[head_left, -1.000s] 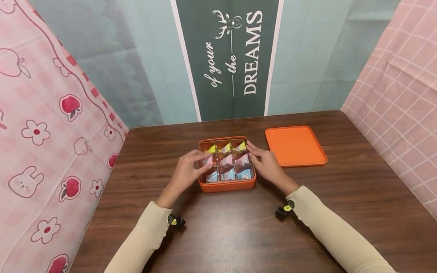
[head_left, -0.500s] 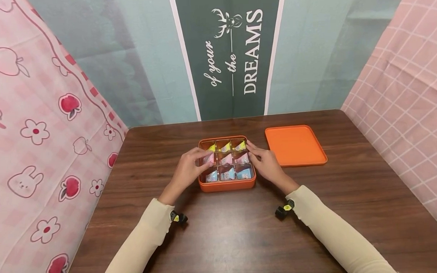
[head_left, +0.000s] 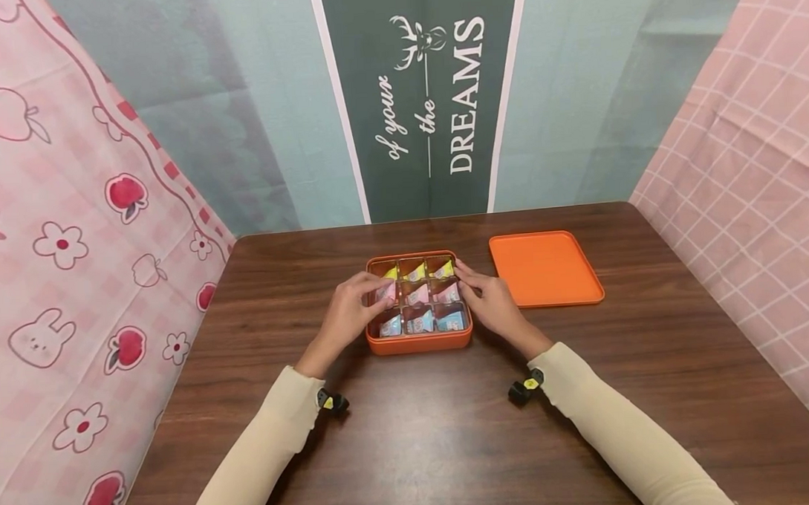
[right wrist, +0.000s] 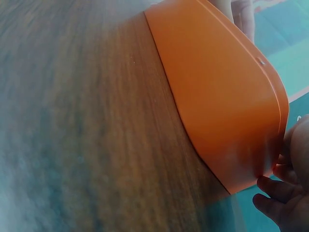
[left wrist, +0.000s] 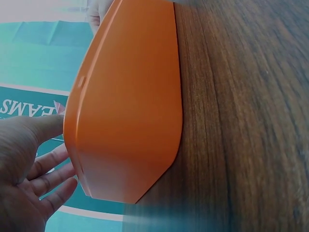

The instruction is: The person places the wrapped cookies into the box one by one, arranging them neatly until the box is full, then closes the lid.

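An orange box (head_left: pixel 419 344) with a clear divided insert stands in the middle of the table. Its compartments hold small triangular packets: yellow packets (head_left: pixel 415 272) at the back, pink packets (head_left: pixel 418 294) in the middle row, blue packets (head_left: pixel 420 323) in front. Over the left side, my left hand (head_left: pixel 345 308) has thumb and index finger about a pink packet (head_left: pixel 387 291); a pink tip shows above the rim in the left wrist view. My right hand (head_left: pixel 496 306) rests against the box's right side, fingertips (right wrist: pixel 270 188) touching the outer wall in the right wrist view.
An orange lid (head_left: pixel 545 268) lies on the brown wooden table (head_left: pixel 424 437), right of the box. Behind the table hangs a green and teal cloth (head_left: pixel 434 132). Pink patterned cloths border the left and right sides. Both wrists wear black straps.
The left hand's wrist has shifted slightly, its thumb and index finger staying at the pink packet. The right hand, box and lid keep their places; the head view has moved a little.
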